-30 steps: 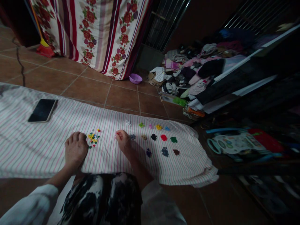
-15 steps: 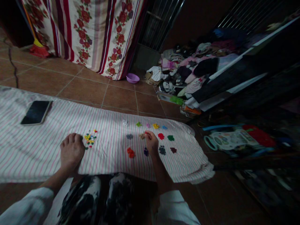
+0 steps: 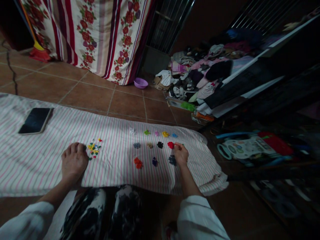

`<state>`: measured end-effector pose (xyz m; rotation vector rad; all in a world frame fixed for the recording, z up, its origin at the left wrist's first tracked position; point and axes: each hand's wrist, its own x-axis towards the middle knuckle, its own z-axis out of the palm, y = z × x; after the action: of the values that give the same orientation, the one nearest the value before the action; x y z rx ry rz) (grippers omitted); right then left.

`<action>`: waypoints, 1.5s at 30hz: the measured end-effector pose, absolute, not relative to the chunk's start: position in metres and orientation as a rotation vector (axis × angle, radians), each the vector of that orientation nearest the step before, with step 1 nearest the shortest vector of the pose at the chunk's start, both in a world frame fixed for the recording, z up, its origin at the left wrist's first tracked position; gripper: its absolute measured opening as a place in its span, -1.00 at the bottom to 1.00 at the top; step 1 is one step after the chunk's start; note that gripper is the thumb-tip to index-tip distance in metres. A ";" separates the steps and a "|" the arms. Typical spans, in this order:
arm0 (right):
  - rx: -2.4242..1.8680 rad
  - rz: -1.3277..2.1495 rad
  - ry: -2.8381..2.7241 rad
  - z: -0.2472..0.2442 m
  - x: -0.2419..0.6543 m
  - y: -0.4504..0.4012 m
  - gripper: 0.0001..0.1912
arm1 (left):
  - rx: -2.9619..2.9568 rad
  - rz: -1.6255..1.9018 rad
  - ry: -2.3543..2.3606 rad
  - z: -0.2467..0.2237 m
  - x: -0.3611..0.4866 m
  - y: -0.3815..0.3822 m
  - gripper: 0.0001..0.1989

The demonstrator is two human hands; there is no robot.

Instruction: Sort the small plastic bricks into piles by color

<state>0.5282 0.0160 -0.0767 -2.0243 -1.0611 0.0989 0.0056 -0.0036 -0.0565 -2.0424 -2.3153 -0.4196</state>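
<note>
My left hand (image 3: 74,161) lies palm down on the striped cloth, its fingers stretched out, beside a loose mixed pile of tiny coloured pieces (image 3: 93,148), mostly yellow, green and white. Over at the right, my right hand (image 3: 181,154) pinches at the edge of a red pile (image 3: 170,145), a small red piece apparently at its fingertips. Sorted piles surround it: black (image 3: 160,144), tan (image 3: 149,145), grey (image 3: 136,145), dark grey (image 3: 172,160), dark blue (image 3: 154,161) and orange (image 3: 138,162). This hand mostly hides the green pile and covers the maroon one.
Behind these lies a row of white (image 3: 132,131), lime (image 3: 146,132), pink (image 3: 156,133), yellow (image 3: 165,134) and light blue (image 3: 174,135) piles. A phone (image 3: 35,120) rests at the cloth's left. Beyond are a purple basin (image 3: 141,83) and heaped clothes (image 3: 195,71).
My right hand has moved right, from over the black pile with a red piece in its fingertips to the red pile. The black pile now shows. My left hand stays beside the mixed pieces.
</note>
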 end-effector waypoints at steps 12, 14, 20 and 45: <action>-2.087 0.151 -0.994 -0.073 0.539 0.025 -0.52 | -2.050 -0.393 -2.345 -0.052 0.007 -0.004 -0.66; -2.092 0.167 -1.007 -0.074 0.540 0.026 -0.53 | -2.053 -0.389 -2.347 -0.052 0.007 -0.004 -0.66; -2.151 0.136 -1.059 -0.073 0.539 0.029 -0.55 | -2.050 -0.414 -2.334 -0.053 0.007 -0.004 -0.65; -2.134 0.305 -0.975 -0.080 0.544 0.044 -0.57 | -2.054 -0.460 -2.316 -0.055 0.006 -0.004 -0.65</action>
<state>0.5443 0.0435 -0.0801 -2.1335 -0.9746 0.3051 0.0063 -0.0037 -0.0555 -2.0536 -2.3158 -0.4596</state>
